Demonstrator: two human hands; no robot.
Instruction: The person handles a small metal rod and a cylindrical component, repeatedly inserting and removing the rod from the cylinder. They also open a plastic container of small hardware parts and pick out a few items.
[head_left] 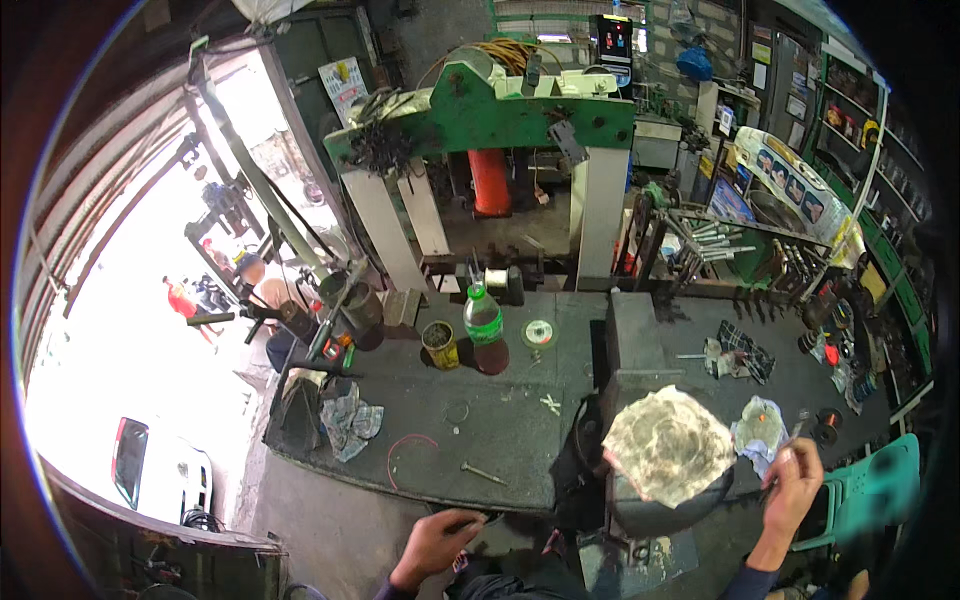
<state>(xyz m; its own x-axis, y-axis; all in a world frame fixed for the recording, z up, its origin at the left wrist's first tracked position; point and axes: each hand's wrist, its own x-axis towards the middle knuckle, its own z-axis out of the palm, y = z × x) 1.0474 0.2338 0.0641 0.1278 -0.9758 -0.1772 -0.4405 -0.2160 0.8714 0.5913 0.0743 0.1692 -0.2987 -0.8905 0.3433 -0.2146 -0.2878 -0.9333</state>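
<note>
The person is standing at the near edge of a dark workshop counter (pixel 500 420), with both forearms coming up from the lower edge. A worn, grimy square pad (pixel 668 445) is lying over the top of a dark round piece at the near right of the counter, draped there so that it is covering the surface within easy reach of the right hand (pixel 792 490). That hand is raised just to the right of the pad, its fingers curled together and apparently pinching a thin, dark rod-like tool; the view is small here, so the tool's kind is unclear. A crumpled pale rag (pixel 760 432) is sitting just beyond the hand.

The left hand (pixel 437 545) is resting low at the near rim of the counter, fingers curled loosely downward, and whether it is gripping anything cannot be told.

Farther off, a green plastic bottle (pixel 484 328) and a yellow tin (pixel 440 345) are standing upright together at mid-counter, kept out of the working area, with a loose bolt (pixel 483 473) lying near the left hand.
</note>
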